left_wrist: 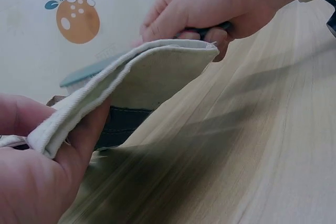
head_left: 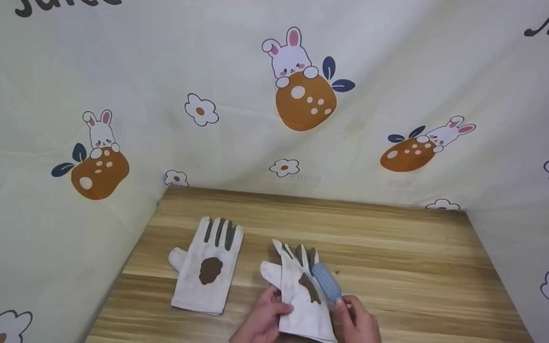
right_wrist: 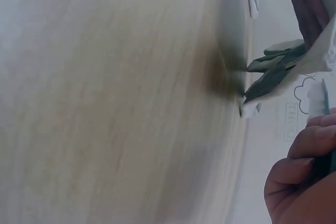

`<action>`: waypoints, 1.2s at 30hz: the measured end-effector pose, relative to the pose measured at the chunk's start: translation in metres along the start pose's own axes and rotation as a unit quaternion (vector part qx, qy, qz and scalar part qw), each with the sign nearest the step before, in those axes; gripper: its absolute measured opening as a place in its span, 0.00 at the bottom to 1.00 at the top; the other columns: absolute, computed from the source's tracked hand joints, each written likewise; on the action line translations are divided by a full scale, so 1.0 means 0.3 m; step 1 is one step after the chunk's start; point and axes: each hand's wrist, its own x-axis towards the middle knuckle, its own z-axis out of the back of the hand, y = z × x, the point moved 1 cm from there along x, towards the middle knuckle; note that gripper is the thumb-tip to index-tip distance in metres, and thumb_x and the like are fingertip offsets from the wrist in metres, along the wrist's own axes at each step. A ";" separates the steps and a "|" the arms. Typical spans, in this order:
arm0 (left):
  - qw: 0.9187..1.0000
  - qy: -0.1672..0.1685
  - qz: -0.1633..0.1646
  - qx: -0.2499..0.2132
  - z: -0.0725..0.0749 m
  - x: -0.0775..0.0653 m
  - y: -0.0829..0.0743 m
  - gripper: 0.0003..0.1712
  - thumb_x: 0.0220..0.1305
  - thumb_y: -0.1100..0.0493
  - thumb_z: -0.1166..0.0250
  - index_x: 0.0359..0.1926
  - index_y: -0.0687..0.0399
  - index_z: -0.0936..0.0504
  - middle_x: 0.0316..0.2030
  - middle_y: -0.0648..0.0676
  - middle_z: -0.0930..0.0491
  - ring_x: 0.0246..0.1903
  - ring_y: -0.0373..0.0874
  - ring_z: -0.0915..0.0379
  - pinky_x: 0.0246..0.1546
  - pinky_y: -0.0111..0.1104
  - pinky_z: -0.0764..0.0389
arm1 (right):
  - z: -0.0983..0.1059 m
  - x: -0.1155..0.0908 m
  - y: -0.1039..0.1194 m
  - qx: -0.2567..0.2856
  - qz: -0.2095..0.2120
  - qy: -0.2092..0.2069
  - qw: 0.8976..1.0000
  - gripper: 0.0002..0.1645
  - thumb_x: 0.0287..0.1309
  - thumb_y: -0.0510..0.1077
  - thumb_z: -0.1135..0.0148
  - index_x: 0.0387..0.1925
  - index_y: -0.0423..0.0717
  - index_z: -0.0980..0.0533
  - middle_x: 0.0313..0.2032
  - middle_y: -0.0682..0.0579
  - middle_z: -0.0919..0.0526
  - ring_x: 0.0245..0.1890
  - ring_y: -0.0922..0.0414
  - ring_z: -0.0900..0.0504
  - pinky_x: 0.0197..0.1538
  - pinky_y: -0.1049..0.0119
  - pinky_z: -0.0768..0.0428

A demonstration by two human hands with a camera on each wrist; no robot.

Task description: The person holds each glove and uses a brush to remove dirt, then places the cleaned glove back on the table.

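Note:
My left hand [head_left: 264,315] pinches the left edge of a white work glove [head_left: 303,312] near its cuff, thumb on top and fingers beneath. In the left wrist view this glove [left_wrist: 168,77] is lifted and tilted above the table. Its palm side carries a brown stain [head_left: 309,288], and dark grey strips run between its fingers. My right hand [head_left: 359,318] grips the handle of a brush [head_left: 327,282] with a blue-grey head. The head lies over the glove's right side, beside the stain; contact with the fabric cannot be told. Pale bristles [right_wrist: 316,98] show in the right wrist view.
A second white glove [head_left: 191,286] lies flat on the wooden table [head_left: 398,252] to the left, fingers pointing away, with a brown stain [head_left: 210,270] on it. Pale cloth walls [head_left: 236,147] printed with rabbits and flowers enclose the table at the back and both sides.

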 end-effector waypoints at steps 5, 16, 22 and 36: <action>1.000 0.022 -0.001 -0.018 -0.005 0.004 -0.001 0.38 0.49 0.81 0.52 0.63 0.69 0.51 0.55 0.64 0.33 0.56 0.56 0.38 0.57 0.46 0.36 | -0.006 -0.012 0.021 0.020 0.023 0.025 0.999 0.18 0.61 0.60 0.50 0.36 0.51 0.25 0.12 0.60 0.31 0.13 0.64 0.33 0.18 0.72 0.34; 1.000 0.014 -0.006 -0.014 -0.010 0.003 0.001 0.39 0.48 0.81 0.52 0.63 0.70 0.52 0.55 0.65 0.32 0.56 0.57 0.37 0.57 0.47 0.35 | -0.022 -0.031 0.042 -0.023 0.062 0.057 0.996 0.19 0.60 0.61 0.50 0.36 0.52 0.25 0.13 0.63 0.33 0.13 0.67 0.35 0.17 0.73 0.35; 1.000 0.012 -0.003 -0.019 -0.010 0.003 0.000 0.39 0.49 0.81 0.52 0.63 0.69 0.52 0.54 0.64 0.32 0.56 0.56 0.37 0.57 0.46 0.35 | -0.013 -0.015 0.026 -0.005 0.025 0.061 0.998 0.22 0.59 0.63 0.52 0.37 0.52 0.24 0.12 0.60 0.30 0.13 0.63 0.31 0.17 0.71 0.32; 1.000 0.010 -0.017 0.002 0.000 0.003 0.001 0.36 0.48 0.80 0.51 0.61 0.69 0.48 0.51 0.63 0.30 0.53 0.55 0.35 0.55 0.45 0.33 | -0.005 0.000 -0.020 0.035 -0.005 0.033 0.999 0.19 0.59 0.60 0.48 0.36 0.50 0.25 0.12 0.58 0.30 0.12 0.62 0.33 0.15 0.71 0.34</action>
